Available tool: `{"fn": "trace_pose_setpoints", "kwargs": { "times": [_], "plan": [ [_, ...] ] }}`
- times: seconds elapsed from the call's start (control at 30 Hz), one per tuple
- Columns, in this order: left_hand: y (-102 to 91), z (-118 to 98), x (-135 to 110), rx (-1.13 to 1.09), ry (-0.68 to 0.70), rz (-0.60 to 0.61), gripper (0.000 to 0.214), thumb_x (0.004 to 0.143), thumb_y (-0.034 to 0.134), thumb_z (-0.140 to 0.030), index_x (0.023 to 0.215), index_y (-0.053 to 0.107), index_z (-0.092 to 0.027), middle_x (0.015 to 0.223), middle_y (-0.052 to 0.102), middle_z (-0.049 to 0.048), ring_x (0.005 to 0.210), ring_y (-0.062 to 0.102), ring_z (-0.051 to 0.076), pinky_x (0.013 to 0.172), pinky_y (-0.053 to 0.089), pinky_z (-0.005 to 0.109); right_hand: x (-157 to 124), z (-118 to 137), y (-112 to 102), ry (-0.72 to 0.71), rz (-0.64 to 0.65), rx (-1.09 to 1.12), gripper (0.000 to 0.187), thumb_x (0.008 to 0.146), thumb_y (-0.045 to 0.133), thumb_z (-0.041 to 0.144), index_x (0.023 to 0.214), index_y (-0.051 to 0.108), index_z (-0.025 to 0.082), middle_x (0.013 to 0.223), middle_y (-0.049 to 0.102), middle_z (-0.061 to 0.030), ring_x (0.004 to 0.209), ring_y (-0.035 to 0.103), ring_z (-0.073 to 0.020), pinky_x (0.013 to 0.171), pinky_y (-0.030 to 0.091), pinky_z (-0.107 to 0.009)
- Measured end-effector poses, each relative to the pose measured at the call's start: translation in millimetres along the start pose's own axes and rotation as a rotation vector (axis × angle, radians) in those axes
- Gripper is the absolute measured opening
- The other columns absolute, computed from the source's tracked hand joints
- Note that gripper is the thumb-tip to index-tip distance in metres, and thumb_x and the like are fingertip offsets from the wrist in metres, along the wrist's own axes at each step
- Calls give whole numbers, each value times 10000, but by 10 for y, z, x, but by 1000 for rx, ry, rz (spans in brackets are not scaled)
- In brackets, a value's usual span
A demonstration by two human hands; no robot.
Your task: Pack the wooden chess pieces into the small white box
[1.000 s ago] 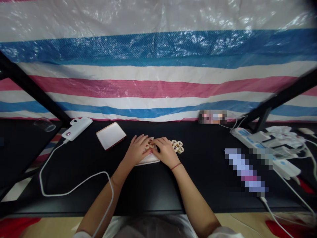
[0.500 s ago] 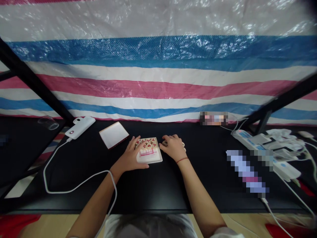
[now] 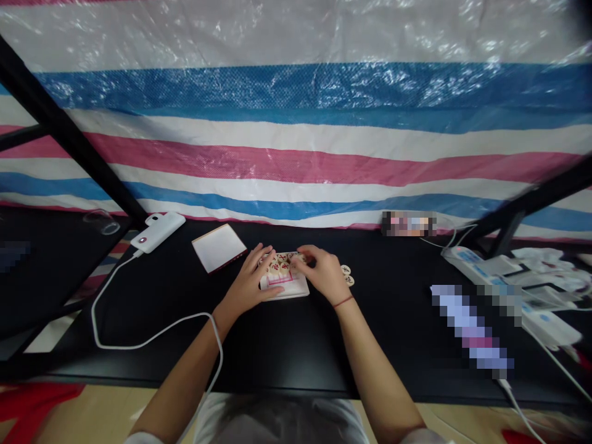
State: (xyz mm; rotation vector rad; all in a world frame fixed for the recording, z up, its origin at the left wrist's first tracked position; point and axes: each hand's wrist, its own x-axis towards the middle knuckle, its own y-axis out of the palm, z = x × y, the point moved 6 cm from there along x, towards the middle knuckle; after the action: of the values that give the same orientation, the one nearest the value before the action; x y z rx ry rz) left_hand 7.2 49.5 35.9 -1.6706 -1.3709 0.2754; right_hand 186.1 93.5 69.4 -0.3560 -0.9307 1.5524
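Note:
A shallow white box (image 3: 298, 290) lies on the black table, with rows of round xiangqi pieces (image 3: 279, 265) bearing red characters at its far side. My left hand (image 3: 247, 285) grips the box's left side, fingers at the far corner and thumb along the near part. Over the box's far right corner, my right hand (image 3: 324, 273) has thumb and fingers pinched on a xiangqi piece, mostly covered by the fingers. Beside the right wrist, loose xiangqi pieces (image 3: 348, 280) lie on the table.
The box lid (image 3: 219, 248) rests at the far left of the box. A white power bank (image 3: 160, 232) with a cable (image 3: 139, 347) sits further left; the cable passes over my left forearm. At right are a blurred-out long object (image 3: 472, 330) and a power strip (image 3: 481, 271). A striped sheet (image 3: 296, 166) hangs behind.
My right hand has moved left from the loose pieces beside the box to the box's far right corner. My left hand stays at the box. The view has shifted slightly.

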Motion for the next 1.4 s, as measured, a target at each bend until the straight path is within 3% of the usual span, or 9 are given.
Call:
{"fn": "trace_pose_setpoints", "kwargs": {
  "times": [0.13, 0.3, 0.43, 0.53, 0.83, 1.2, 1.4],
  "plan": [
    [-84, -87, 7, -52, 16, -77, 424, 926, 525, -344, 1342, 488, -273, 1262, 589, 71, 1168, 574, 209, 1034, 459, 373, -84, 281, 199, -50, 66, 324, 277, 789, 675, 422, 965, 671, 209, 765, 704, 0, 594, 603, -122, 622, 486, -236],
    [-137, -9, -61, -86, -70, -65, 256, 885, 556, -244, 1139, 586, -235, 1099, 641, 48, 1043, 612, 185, 947, 493, 348, -118, 237, 324, -2, 41, 419, 305, 770, 697, 453, 945, 675, 203, 729, 685, 2, 578, 582, -115, 615, 496, -238],
    [-113, 72, -114, -78, -138, 15, 270, 805, 574, -173, 1070, 578, -224, 1065, 652, 35, 1003, 609, 191, 933, 478, 366, -116, 58, 302, 38, -8, 454, 298, 781, 684, 464, 904, 676, 193, 695, 654, 2, 590, 566, -117, 612, 481, -239],
    [-93, 67, -107, -42, -113, 35, 264, 786, 581, -168, 1045, 588, -222, 1061, 664, 35, 1026, 596, 202, 951, 454, 380, -124, -15, 304, 64, 1, 452, 288, 782, 684, 458, 894, 677, 193, 658, 632, 10, 572, 549, -115, 603, 469, -241],
    [-71, 49, -76, -20, -69, 55, 223, 844, 570, -201, 1043, 655, -254, 1086, 702, 19, 1023, 617, 183, 958, 451, 376, -159, -52, 314, 94, 30, 466, 286, 793, 672, 459, 902, 670, 194, 682, 655, -5, 574, 561, -121, 618, 483, -253],
    [-1, 88, -117, -113, 2, 23, 204, 922, 530, -256, 1075, 663, -240, 1173, 664, 46, 1078, 625, 155, 991, 493, 326, -170, -68, 300, 88, 16, 452, 291, 802, 659, 466, 895, 672, 191, 580, 564, 35, 522, 486, -104, 554, 431, -230],
    [-12, 28, -91, 25, 15, 84, 143, 896, 553, -236, 959, 682, -241, 1070, 674, 32, 1000, 618, 165, 920, 462, 339, -168, -83, 314, 90, 24, 455, 286, 805, 656, 469, 888, 668, 195, 586, 569, 31, 525, 486, -107, 553, 421, -233]
  ]
}}
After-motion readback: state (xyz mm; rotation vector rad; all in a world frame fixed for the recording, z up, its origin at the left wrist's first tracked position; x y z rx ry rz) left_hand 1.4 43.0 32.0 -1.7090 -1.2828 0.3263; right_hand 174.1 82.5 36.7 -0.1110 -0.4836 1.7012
